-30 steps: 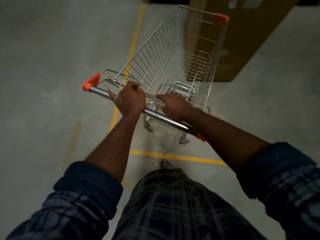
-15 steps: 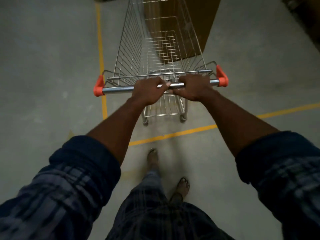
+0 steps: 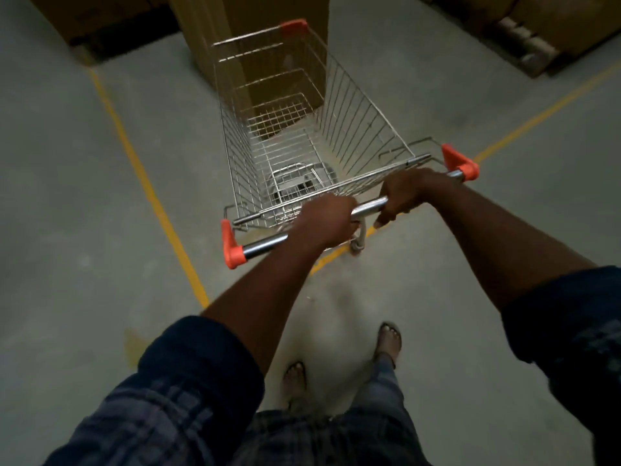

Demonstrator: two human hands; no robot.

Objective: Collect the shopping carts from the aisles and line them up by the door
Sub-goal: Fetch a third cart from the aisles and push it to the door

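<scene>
Grey concrete floor (image 3: 84, 230) fills my feed, crossed by painted yellow lines (image 3: 148, 193), with a tall cardboard box (image 3: 215, 35) ahead and more stacked boxes (image 3: 537, 28) at the far right. I see the shopping cart (image 3: 353, 129) standing just in front of the person, its nose close to the tall box; I cannot tell whether they touch. Both hands are on the chrome handle bar (image 3: 368, 207) between its orange end caps (image 3: 232, 245). The left hand (image 3: 327, 223) is wrapped over the bar, and the right hand (image 3: 408, 193) is curled round it nearer the right cap, with a short bare stretch between them. Two sandalled feet (image 3: 295, 376) stand on the floor behind the cart
</scene>
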